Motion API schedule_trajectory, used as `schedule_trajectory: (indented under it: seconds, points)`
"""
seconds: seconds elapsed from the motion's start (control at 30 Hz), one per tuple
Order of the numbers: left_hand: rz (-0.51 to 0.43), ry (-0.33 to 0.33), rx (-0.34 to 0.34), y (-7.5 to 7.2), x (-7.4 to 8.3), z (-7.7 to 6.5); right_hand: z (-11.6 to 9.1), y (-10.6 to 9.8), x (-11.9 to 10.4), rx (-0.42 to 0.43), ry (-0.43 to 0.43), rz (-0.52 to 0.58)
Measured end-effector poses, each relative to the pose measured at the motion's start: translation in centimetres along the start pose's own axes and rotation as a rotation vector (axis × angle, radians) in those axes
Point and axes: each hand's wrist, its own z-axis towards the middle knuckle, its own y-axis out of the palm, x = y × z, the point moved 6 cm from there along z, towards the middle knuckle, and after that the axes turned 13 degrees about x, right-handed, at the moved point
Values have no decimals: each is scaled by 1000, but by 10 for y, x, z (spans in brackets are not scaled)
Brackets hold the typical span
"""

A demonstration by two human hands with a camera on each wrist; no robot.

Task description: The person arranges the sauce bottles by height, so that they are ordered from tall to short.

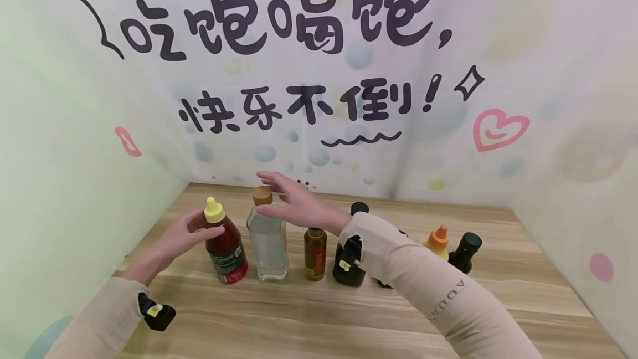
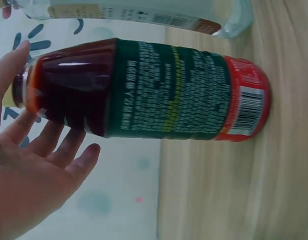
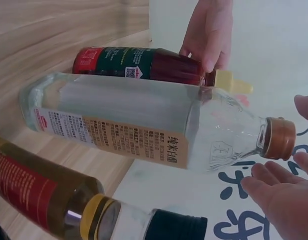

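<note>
A red sauce bottle (image 1: 226, 251) with a green label and yellow nozzle cap stands upright at the left of a row. Around its neck is my left hand (image 1: 176, 234), thumb on one side and loosely spread fingers (image 2: 69, 150) on the other; firm contact is not visible. Beside it stands a clear square-sided bottle (image 1: 269, 248), filled with clear liquid and topped by a brown cap (image 3: 279, 139). My right hand (image 1: 299, 204) hovers at that cap, fingers extended and thumb apart. In the right wrist view a gap shows between the hand and the cap.
Rightward along the wooden table (image 1: 279, 320) stand a small oil bottle (image 1: 315, 256), a dark bottle (image 1: 349, 273), an orange-capped yellow bottle (image 1: 438, 240) and a black-capped dark bottle (image 1: 463, 254). My right sleeve (image 1: 418, 270) hides part of the row. A printed curtain (image 1: 309, 154) hangs behind.
</note>
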Motion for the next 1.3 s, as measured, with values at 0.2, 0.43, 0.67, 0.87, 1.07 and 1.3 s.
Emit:
schedule_trajectory:
  seconds: [0.2,0.43,0.67,0.87,1.07,1.3]
  points:
    - [-4,-22,33,4,-9,0,9,6,3,67,-50,16]
    - [-55,5,38,8,-12,3,10,15,11,78,-30,2]
    - [-106,83,79,10,-10,7,9,16,15,89,-35,-2]
    - [-113,95,100,10,-9,9,10,16,16,78,-18,-15]
    - [-119,65,129,13,-12,5,7,16,16,72,22,-31]
    - [-177,101,141,17,-29,8,7,11,12,68,7,-51]
